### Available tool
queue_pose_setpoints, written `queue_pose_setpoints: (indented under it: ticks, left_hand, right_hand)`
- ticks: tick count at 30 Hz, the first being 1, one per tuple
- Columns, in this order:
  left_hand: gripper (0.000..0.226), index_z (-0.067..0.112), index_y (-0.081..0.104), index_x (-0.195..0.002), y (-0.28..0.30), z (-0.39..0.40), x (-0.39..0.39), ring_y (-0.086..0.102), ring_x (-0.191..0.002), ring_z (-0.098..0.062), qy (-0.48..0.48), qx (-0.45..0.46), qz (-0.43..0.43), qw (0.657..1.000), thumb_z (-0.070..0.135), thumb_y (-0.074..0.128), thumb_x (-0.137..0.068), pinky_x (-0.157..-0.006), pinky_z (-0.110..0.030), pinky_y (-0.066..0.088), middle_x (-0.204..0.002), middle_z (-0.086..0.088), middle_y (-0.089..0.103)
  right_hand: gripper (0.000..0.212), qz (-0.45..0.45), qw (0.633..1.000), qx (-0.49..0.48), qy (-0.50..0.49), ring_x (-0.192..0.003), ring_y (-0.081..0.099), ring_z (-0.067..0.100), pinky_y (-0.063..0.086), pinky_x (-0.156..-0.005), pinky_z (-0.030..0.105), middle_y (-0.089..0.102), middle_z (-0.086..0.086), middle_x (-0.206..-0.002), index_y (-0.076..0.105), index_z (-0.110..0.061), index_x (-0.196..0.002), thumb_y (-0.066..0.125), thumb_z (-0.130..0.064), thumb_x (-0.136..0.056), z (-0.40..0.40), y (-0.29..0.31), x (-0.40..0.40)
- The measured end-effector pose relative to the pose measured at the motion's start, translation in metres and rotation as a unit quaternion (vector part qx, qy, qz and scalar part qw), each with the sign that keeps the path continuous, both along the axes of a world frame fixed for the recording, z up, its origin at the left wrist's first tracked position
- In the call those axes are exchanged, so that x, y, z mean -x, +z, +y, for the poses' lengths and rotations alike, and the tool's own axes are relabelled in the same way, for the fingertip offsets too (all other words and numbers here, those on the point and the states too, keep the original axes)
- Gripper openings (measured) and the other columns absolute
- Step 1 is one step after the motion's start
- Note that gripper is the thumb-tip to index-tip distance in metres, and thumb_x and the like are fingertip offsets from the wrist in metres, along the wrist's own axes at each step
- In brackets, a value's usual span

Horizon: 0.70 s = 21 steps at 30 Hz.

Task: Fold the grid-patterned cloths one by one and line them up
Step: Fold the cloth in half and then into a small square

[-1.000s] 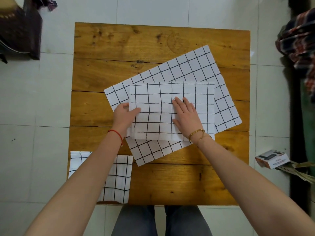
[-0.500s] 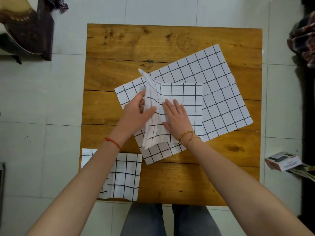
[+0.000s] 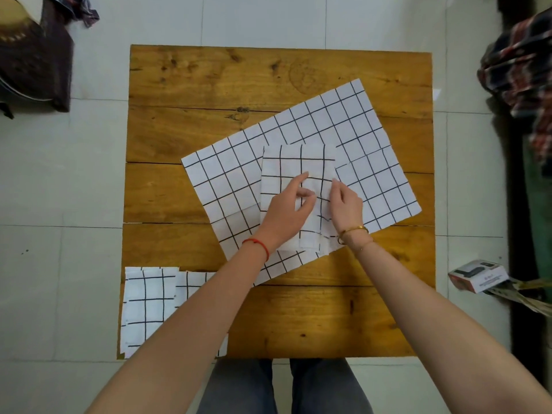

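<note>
Folded grid-patterned cloth (image 3: 294,171), a narrow upright rectangle, lying on top of a larger unfolded grid cloth (image 3: 367,162) near the middle of the wooden counter (image 3: 209,82). The left hand (image 3: 288,212) rests on the folded cloth's lower half with its fingers curled, thumb and forefinger pinching a raised bit of fabric; a red string bracelet (image 3: 257,244) circles that wrist. The right hand (image 3: 346,206) sits just beside it at the folded cloth's right edge, fingers bent down onto the fabric, though whether this grip closes on the cloth or merely presses it cannot be told; a gold bangle (image 3: 352,233) is on that wrist. The unfolded cloth lies flat and rotated, its upper right corner toward the counter's far right. At the counter's near left corner lies a finished folded cloth (image 3: 146,306), partly covered by the left forearm, with a second folded piece (image 3: 191,282) showing just to its right. On the tiled floor (image 3: 59,204) to the right of the counter sits a small printed box (image 3: 478,277); a plaid fabric (image 3: 519,70) hangs at the upper right.
</note>
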<state>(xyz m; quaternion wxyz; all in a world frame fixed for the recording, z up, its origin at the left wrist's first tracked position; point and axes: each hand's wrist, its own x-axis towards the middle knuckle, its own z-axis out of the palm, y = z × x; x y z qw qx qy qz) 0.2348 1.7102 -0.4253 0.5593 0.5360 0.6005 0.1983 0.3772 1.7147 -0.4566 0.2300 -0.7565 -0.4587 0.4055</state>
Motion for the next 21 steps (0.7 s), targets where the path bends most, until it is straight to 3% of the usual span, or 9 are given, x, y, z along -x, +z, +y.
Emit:
queue_pose_setpoints:
  ticks: [2, 4, 8, 12, 16, 21]
  left_hand:
    - [0.045, 0.019, 0.042, -0.143, -0.003, -0.003, -0.001, 0.052, -0.111, 0.000, -0.011, -0.014, 0.019, 1.000, 0.022, 0.049, -0.099, -0.092, -0.006, 0.035, -0.123, 0.005, 0.062]
    - [0.040, 0.016, 0.049, -0.137, -0.006, -0.005, 0.002, 0.053, -0.114, -0.004, -0.006, -0.058, 0.048, 0.997, 0.013, 0.048, -0.097, -0.099, -0.017, 0.041, -0.123, 0.002, 0.061]
    - [0.039, 0.013, 0.054, -0.132, -0.016, -0.007, 0.022, 0.049, -0.121, -0.012, -0.014, -0.126, 0.139, 0.982, 0.006, 0.046, -0.094, -0.107, -0.027, 0.039, -0.127, 0.000, 0.057]
    - [0.045, 0.013, 0.051, -0.135, -0.028, -0.004, 0.045, 0.042, -0.129, -0.014, -0.066, -0.152, 0.212, 0.963, 0.003, 0.047, -0.092, -0.113, -0.028, 0.033, -0.135, -0.002, 0.051]
    - [0.052, 0.010, 0.046, -0.140, -0.036, 0.002, 0.057, 0.035, -0.137, -0.020, -0.107, -0.146, 0.262, 0.948, 0.002, 0.052, -0.090, -0.117, -0.033, 0.029, -0.144, -0.008, 0.043]
    - [0.060, 0.010, 0.038, -0.146, -0.041, 0.012, 0.063, 0.025, -0.144, -0.025, -0.150, -0.158, 0.301, 0.929, 0.005, 0.056, -0.089, -0.117, -0.044, 0.027, -0.152, -0.010, 0.033]
  right_hand:
    - [0.049, 0.005, 1.000, 0.021, -0.016, -0.054, 0.031, 0.014, 0.026, -0.055, 0.029, 0.034, -0.001, -0.055, 0.036, -0.015, -0.061, 0.034, -0.044, -0.100, 0.002, -0.001, -0.006]
    - [0.050, 0.017, 0.999, 0.032, -0.025, -0.055, 0.031, 0.015, 0.027, -0.055, 0.029, 0.034, 0.001, -0.056, 0.038, -0.015, -0.061, 0.038, -0.050, -0.097, 0.005, -0.003, -0.011]
    - [0.018, -0.050, 0.998, 0.040, -0.001, -0.060, 0.044, 0.010, 0.036, -0.064, 0.020, 0.052, -0.001, -0.063, 0.062, -0.011, -0.082, 0.055, -0.024, -0.092, 0.016, -0.009, -0.019]
    - [0.013, -0.078, 0.996, 0.039, 0.010, -0.063, 0.047, 0.009, 0.032, -0.054, 0.005, 0.057, 0.002, -0.072, 0.065, -0.008, -0.091, 0.054, -0.016, -0.091, 0.026, -0.015, -0.025]
    - [0.014, -0.097, 0.994, 0.037, 0.021, -0.065, 0.049, 0.012, 0.038, -0.062, 0.018, 0.058, 0.002, -0.072, 0.064, -0.008, -0.089, 0.054, -0.018, -0.091, 0.032, -0.018, -0.027]
    - [0.013, -0.094, 0.995, 0.019, 0.011, -0.061, 0.047, 0.007, 0.037, -0.055, 0.011, 0.058, 0.001, -0.071, 0.062, -0.010, -0.086, 0.055, -0.020, -0.091, 0.034, -0.019, -0.028]
